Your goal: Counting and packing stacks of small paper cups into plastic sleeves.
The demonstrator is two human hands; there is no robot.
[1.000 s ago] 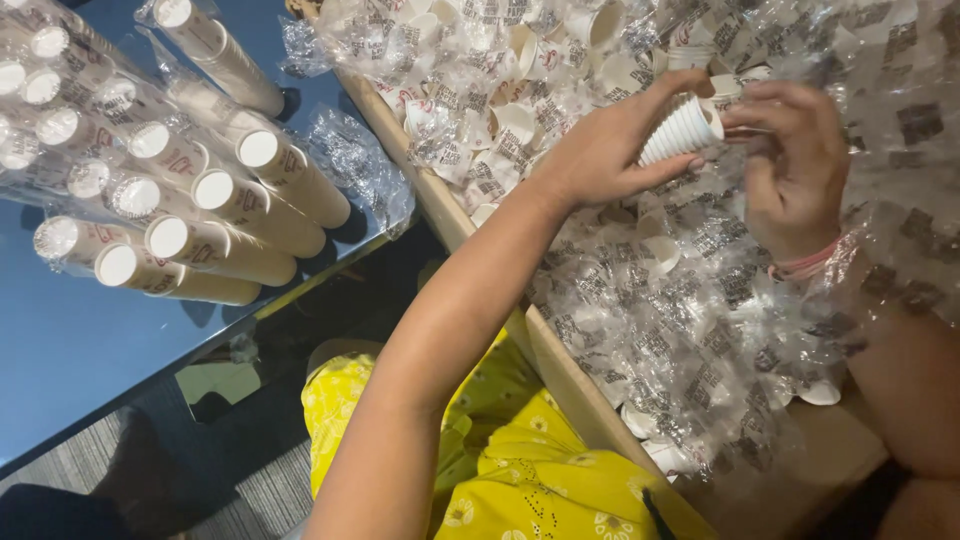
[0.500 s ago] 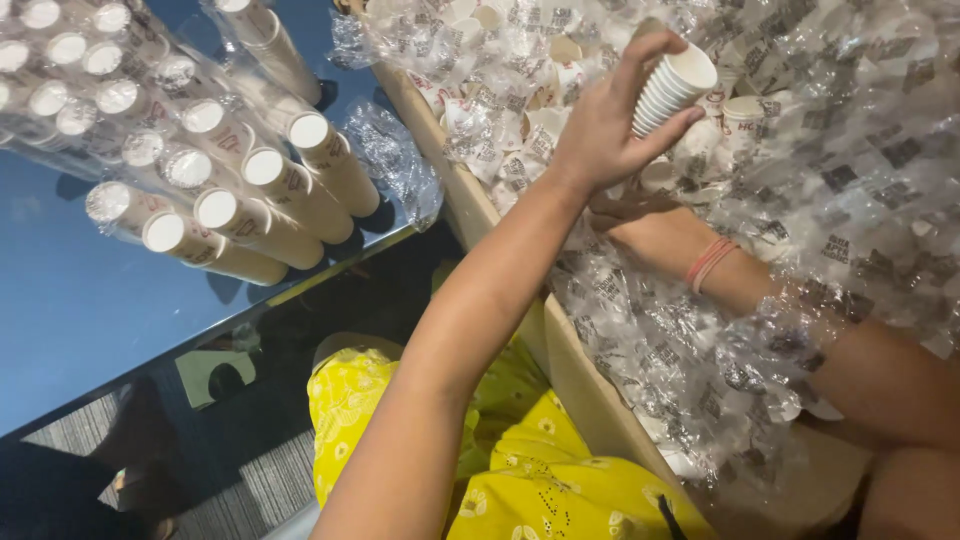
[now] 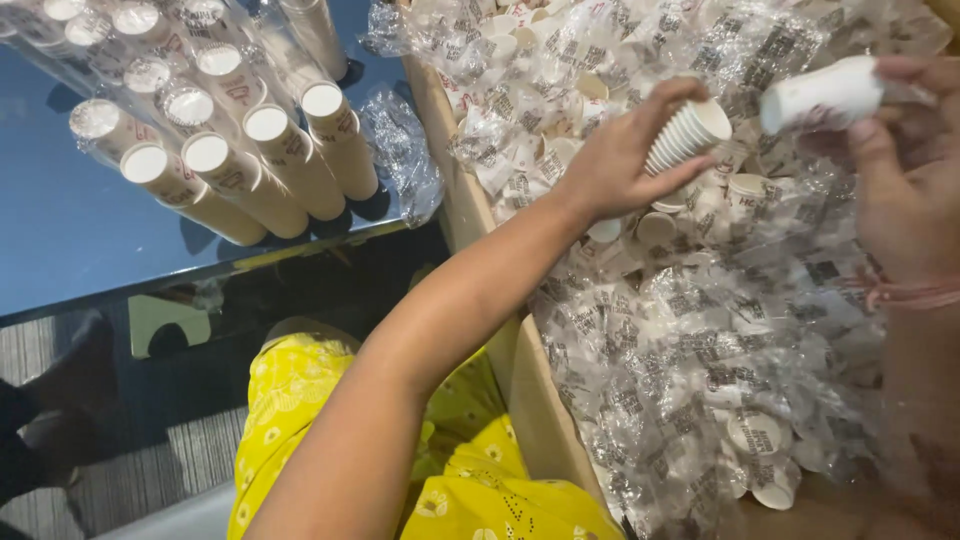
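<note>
Paper cup stack (image 3: 688, 133) in left hand (image 3: 610, 165), plastic wrappers (image 3: 700, 340) around, wrapped cup sleeves (image 3: 240, 170) beside

The only view is from the head, looking steeply down and close, over the cardboard box (image 3: 520, 370) edge at right and the blue table (image 3: 60, 230) at left.

My left hand (image 3: 615, 165) is closing its grip around a short stack of white paper cups (image 3: 690, 132), tilted above the cardboard box (image 3: 520, 370). At the far right, my right hand (image 3: 905, 180) is pinching another white cup stack (image 3: 825, 92) lying sideways. Under both, loose cups and crinkled clear wrappers (image 3: 700, 340) are filling the box. On the left, wrapped sleeves of cups (image 3: 245, 150) are lying in rows on the blue bench (image 3: 60, 240).
</note>
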